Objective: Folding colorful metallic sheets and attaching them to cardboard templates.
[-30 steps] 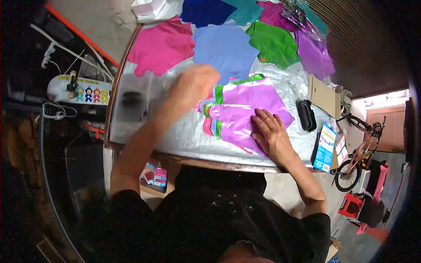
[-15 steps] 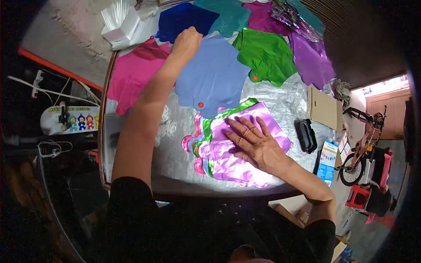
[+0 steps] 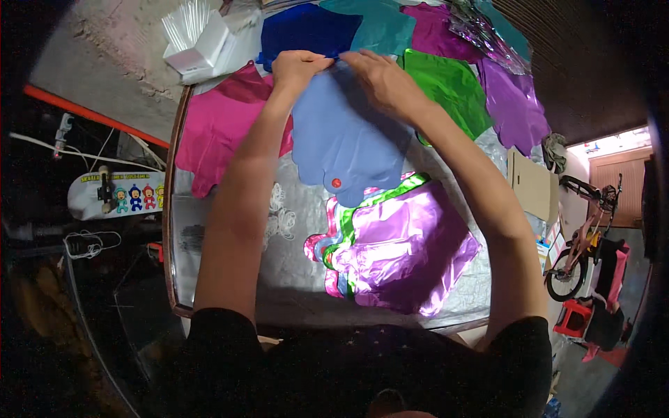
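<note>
Flat foil pieces with scalloped edges, like uninflated balloons, cover the table. At the top edge of the light blue piece [image 3: 348, 139], where it meets the dark blue piece [image 3: 306, 35], my left hand [image 3: 298, 70] is closed in a pinch on the blue foil. Which of the two blue layers lies in the pinch is hard to see. Beside it my right hand [image 3: 380, 76] reaches over the light blue piece with fingers stretched out, their tips at the same edge. Nearer me lies a shiny purple piece [image 3: 411, 244] on a stack of green, blue and pink ones.
Pink foil [image 3: 223, 132] lies left, green foil [image 3: 446, 90] and purple foil [image 3: 519, 104] right. A white box of clear sleeves [image 3: 198, 56] stands at the far left. White coiled ribbons [image 3: 279, 223] lie near my left forearm. A cardboard box [image 3: 533, 184] sits at the right edge.
My right hand has left the shiny purple stack and moved up beside my left hand. My left hand stays at the blue foil's top edge. The whole view has shifted slightly.
</note>
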{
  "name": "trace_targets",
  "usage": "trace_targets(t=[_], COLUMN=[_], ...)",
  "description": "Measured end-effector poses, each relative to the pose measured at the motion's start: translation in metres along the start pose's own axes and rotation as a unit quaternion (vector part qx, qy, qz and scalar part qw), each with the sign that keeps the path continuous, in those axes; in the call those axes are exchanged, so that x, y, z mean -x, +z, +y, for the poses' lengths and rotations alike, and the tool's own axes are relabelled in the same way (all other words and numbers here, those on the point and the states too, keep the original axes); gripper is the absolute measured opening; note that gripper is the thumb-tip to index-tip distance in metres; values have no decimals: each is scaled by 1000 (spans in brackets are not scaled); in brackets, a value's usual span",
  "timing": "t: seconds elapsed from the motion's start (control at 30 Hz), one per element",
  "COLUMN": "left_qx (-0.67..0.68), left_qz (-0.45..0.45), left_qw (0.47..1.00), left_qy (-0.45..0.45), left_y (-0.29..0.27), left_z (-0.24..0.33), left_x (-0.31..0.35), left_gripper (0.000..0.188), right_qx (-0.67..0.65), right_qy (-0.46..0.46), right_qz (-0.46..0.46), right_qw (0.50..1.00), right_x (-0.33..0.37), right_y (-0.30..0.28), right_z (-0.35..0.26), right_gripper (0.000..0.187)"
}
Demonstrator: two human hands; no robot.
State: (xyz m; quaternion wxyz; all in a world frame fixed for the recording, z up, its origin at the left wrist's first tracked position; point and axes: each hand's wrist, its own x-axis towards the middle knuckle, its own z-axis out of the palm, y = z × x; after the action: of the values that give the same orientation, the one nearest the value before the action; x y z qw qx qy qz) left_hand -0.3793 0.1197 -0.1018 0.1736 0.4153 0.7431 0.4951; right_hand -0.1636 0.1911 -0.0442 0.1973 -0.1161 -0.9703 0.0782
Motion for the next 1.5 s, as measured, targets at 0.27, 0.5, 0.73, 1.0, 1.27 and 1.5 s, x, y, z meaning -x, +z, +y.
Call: trace_targets(t=[0.27,0.5,0.73,1.0,1.27,1.5], left_qx=[164,226,133,120,-219,-139], left_qz=[-33,-26,3,8,42,232], left_qw=[985,970,986,991,962,944], left_qy=[-40,-89,-104,-59,155,192], left_y=[-4,-1,6,-8,-67,-205], left_z=[-9,-8,-2,2,100,148], left_x=[-3,-3,-5,-9,-57,-109], left_gripper=[34,32,29,21,18,13], right_qx=[46,17,131,137,100,71], right_qy=[30,64,23,45,69,82], right_qz=[-42,-14,84,-50,-11,-57], right_qw=[998,998,988,988,993,992], right_x=[-21,-27,-27,-61,-70,-76], right_y=[54,59,61,60,86,78], right_z=[28,32,33,24,39,28], right_gripper=[42,49,34,36,54,59])
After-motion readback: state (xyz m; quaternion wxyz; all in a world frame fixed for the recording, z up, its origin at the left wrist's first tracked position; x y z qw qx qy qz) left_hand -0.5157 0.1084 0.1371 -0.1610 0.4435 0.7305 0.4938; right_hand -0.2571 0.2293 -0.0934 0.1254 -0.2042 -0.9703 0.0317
